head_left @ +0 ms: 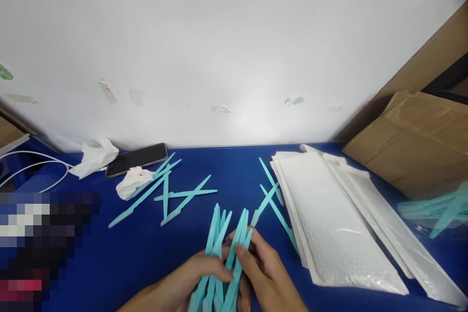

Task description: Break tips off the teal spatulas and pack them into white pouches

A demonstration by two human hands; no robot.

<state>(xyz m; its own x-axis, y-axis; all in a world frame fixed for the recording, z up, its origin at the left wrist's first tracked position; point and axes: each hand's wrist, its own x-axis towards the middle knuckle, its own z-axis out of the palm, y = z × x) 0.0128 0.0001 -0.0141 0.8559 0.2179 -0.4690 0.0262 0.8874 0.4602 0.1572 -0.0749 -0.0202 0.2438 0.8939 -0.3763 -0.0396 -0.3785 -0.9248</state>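
Several turquoise sticks (217, 248) bunched between my hands: left hand (183, 275) wraps bunch, right hand (270, 275) pinches those at right. Beyond left hand, loose sticks (165, 197), crumpled tissue (133, 181), phone (137, 158). Beyond right hand, stray sticks (265, 203); farther right, white mailers (336, 219), cardboard box (413, 139).

A packing table (237, 170), apparently in a workshop or stockroom. Mailers (332, 224) lie piled just right of the right hand (268, 265), a carton (417, 139) farther right and beyond. Matching teal sticks (211, 236) are bunched in the grip, with more scattered ahead on the blue surface. Beyond the grip rises a white wall (234, 34) dotted with tape scraps (220, 108).
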